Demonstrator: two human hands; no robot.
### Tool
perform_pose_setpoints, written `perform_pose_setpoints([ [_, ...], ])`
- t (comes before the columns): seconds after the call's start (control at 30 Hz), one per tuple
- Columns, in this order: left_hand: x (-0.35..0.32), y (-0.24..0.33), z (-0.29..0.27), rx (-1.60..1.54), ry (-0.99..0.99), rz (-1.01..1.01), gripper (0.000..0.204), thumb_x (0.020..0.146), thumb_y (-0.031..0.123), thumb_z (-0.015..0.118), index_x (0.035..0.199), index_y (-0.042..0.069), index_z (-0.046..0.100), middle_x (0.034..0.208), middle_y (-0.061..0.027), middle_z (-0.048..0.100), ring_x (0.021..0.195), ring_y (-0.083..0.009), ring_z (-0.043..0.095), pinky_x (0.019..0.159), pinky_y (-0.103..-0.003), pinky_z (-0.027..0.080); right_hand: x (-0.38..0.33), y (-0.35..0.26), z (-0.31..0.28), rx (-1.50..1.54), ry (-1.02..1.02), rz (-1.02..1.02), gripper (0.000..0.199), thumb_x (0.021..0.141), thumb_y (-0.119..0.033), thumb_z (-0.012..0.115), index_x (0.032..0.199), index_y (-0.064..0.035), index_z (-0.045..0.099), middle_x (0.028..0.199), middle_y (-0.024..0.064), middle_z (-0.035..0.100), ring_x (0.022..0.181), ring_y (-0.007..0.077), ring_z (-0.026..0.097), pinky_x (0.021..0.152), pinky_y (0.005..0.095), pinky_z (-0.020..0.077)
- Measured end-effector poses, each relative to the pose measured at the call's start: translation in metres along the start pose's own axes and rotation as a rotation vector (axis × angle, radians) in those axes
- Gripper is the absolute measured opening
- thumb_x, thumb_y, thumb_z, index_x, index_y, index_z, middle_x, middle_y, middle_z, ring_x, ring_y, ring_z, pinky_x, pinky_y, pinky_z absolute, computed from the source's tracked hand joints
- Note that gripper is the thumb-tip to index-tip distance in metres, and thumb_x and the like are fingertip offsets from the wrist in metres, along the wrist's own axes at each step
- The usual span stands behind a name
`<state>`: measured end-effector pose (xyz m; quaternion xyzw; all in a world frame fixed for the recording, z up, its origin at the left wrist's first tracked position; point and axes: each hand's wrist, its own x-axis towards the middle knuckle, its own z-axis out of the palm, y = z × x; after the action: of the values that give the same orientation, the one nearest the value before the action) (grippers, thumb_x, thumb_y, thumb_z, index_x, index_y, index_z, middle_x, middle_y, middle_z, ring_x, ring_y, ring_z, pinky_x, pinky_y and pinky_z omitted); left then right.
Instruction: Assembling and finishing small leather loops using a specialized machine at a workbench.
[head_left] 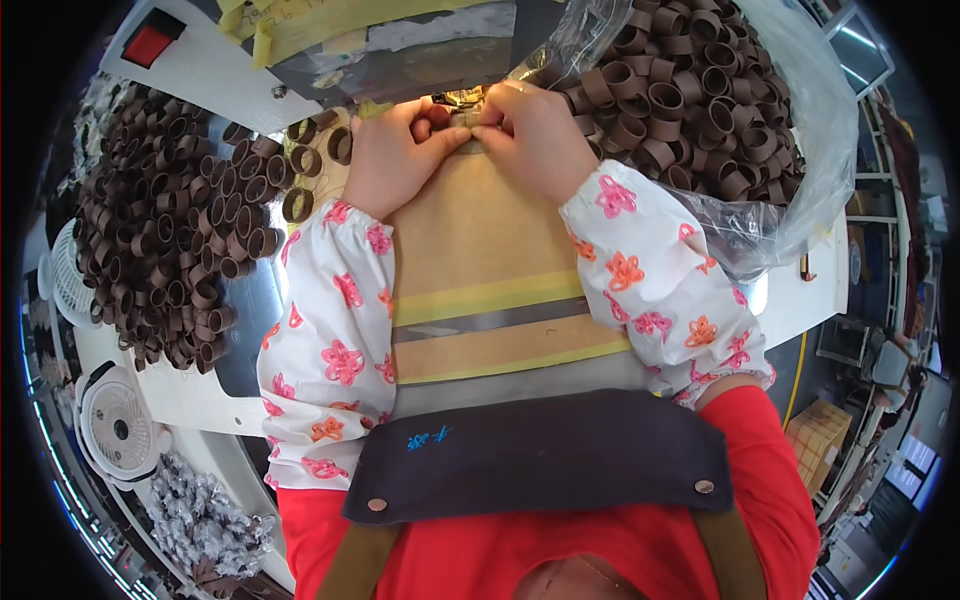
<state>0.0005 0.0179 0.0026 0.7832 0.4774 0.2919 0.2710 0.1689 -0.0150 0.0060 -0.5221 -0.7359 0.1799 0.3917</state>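
My left hand (400,150) and my right hand (535,140) meet at the lit presser foot (462,97) of a sewing machine (400,55). Thumbs and fingertips of both are closed, pinching a small brown band (464,120) from either side right below the foot. The band is partly covered by my fingers and washed out by the lamp. To the left of my left hand lie a few loose brown band loops (305,160). Beyond my right hand, many similar loops (690,100) fill a clear plastic bag (820,130).
A large heap of brown loops (150,220) covers the table's left side. Tan board (480,220) with yellow tape lies under my forearms. A red switch (152,44) is on the machine's white panel. White fans (118,425) stand at the left, beside a grey tangled pile (205,520).
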Motion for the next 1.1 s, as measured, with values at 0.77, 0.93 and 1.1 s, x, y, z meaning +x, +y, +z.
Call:
perform_pose_setpoints([
  [0.77,-0.022,0.009,-0.013,0.152,-0.042,0.37,0.018,0.086,0.021,0.05,0.083,0.009,0.063,0.058,-0.0045,0.053,0.059,-0.0199,0.052,0.08,-0.036,0.035,-0.032,-0.044,-0.01,0.152,-0.246,-0.105,0.007,0.072,-0.007,0.057,0.079,-0.007,0.06,0.063,0.0111,0.058,0.056,0.0238,0.058,0.052,0.0334,0.0451],
  [0.93,-0.023,0.005,-0.011,0.251,0.091,0.277,0.015,0.081,0.023,0.056,0.089,0.013,0.064,0.059,-0.0029,0.056,0.059,-0.02,0.054,0.081,-0.037,0.031,-0.009,-0.01,-0.008,0.169,-0.17,0.032,0.013,0.07,-0.004,0.061,0.083,-0.0039,0.06,0.06,0.0037,0.053,0.051,0.0094,0.05,0.047,0.0242,0.0393],
  [1.1,-0.02,0.012,-0.01,0.206,-0.048,0.125,0.026,0.078,0.026,0.061,0.103,0.017,0.063,0.06,-0.0023,0.059,0.058,-0.0173,0.055,0.08,-0.035,0.031,-0.007,-0.012,-0.007,0.182,-0.174,0.032,0.016,0.068,-0.003,0.064,0.083,-0.0027,0.059,0.059,0.0017,0.051,0.051,0.0067,0.046,0.047,0.0213,0.0383],
])
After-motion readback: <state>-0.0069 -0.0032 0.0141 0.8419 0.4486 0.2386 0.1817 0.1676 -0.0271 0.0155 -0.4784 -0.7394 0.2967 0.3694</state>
